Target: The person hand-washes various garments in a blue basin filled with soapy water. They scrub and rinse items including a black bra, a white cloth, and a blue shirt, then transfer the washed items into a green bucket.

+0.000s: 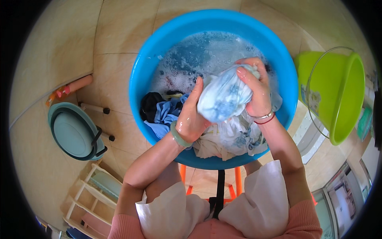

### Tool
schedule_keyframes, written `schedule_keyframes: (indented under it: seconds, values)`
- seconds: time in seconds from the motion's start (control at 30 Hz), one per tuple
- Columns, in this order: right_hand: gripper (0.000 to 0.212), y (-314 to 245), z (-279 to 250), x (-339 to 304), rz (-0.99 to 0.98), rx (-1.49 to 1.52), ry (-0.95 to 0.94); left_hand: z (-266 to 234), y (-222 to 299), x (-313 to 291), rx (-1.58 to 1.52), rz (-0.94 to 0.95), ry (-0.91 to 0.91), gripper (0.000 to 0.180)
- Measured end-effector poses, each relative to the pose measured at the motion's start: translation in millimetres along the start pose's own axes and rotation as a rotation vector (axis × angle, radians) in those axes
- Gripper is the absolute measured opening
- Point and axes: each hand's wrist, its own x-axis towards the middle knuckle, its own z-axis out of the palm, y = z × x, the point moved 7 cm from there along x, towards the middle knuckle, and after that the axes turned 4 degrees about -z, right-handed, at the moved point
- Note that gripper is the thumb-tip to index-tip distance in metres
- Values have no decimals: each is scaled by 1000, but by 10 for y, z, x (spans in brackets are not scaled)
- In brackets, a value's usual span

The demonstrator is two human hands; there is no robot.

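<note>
Over a big round blue basin point(139, 67) I hold a bunched, wet white cloth with blue patches point(225, 95). My right hand point(258, 89) grips its upper right side, fingers wrapped round it. From the left, my left hand point(191, 115) cups the bundle, thumb pointing up and the other fingers hidden under it. Below, more wet white and beige laundry point(234, 139) hangs or lies against the basin's near side; whether it joins the held cloth I cannot tell. Blue and black clothes point(163, 109) are heaped by my left hand. Foamy water point(191, 51) fills the far part.
A lime-green bucket point(334, 87) with a wire handle stands tilted in view at the right. On the left are a grey-green folding basin point(73, 133) and an orange-capped pink bottle point(77, 85). A cream shelf rack point(87, 199) is at lower left; orange stool legs point(238, 181) show below the basin.
</note>
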Motion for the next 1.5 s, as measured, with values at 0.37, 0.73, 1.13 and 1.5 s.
schedule_keyframes:
  seconds: [0.37,0.73,1.13,1.5]
  values:
    - [25,28,85,-319,-62,49,241,89,276,21,216,461,217,40]
    - [41,351,121,-292,300,541,-15,434,528,-243,1386,1015,335,40]
    - [49,630,119,-422,521,578,-175,917,152,-495,1673,1343,-81,35]
    - [43,306,563,-413,613,-222,-476,953,-574,-709,2115,1536,-704,17]
